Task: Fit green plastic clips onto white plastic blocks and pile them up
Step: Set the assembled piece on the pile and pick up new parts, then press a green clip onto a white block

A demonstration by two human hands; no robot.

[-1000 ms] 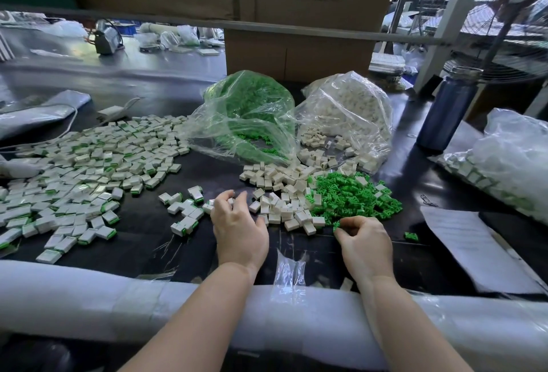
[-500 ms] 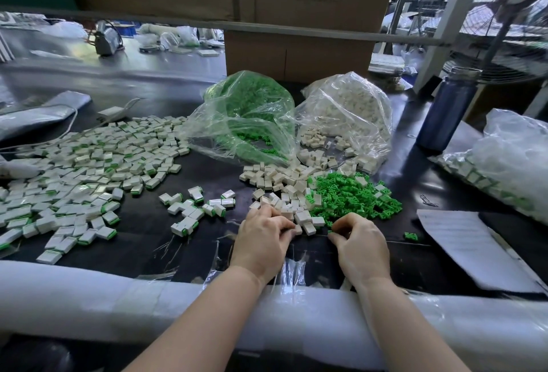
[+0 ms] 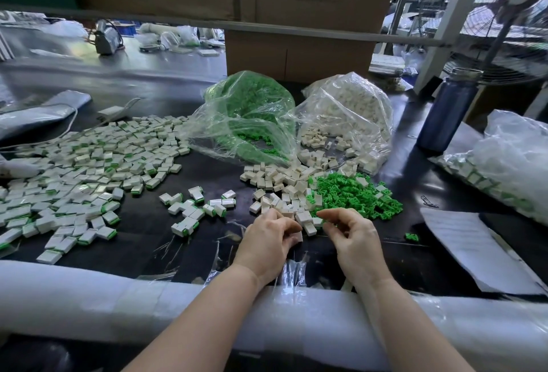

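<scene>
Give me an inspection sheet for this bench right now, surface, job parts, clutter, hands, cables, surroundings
Surface: dark bench top, foam-padded near edge.
Job's things: loose white blocks; green clips; finished pile on the left; two open supply bags, green and white.
Clutter: paper sheet, blue bottle, bag of finished parts, stray clip.
Grippers: left hand curled around a white block; right hand pinching, contents unclear.
Cables: white lead with adapter, far left.
Surroundings: cardboard boxes, fan.

No legible text, not even on the paper sheet [image 3: 471,248].
</scene>
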